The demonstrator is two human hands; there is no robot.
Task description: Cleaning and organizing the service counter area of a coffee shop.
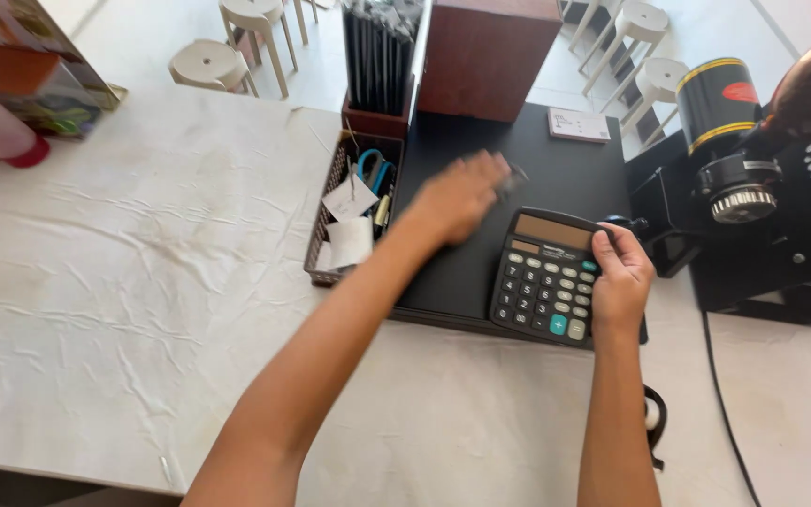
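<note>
One mesh basket point(323, 246) holding two paper slips and one pair of blue-handled scissors sits just left of the left hand point(457, 197). That hand hovers blurred over one black mat point(452, 272); its grip pinches a small dark item, kind unclear. One calculator point(544, 278) lies on the mat's right part, the right hand point(619, 274) gripping its right edge. One white-covered worktop point(124, 310) carries all.

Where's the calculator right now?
In the head view the calculator lies right of centre on the black mat, its right edge held by the right hand, with the left hand just above-left of it.
</note>
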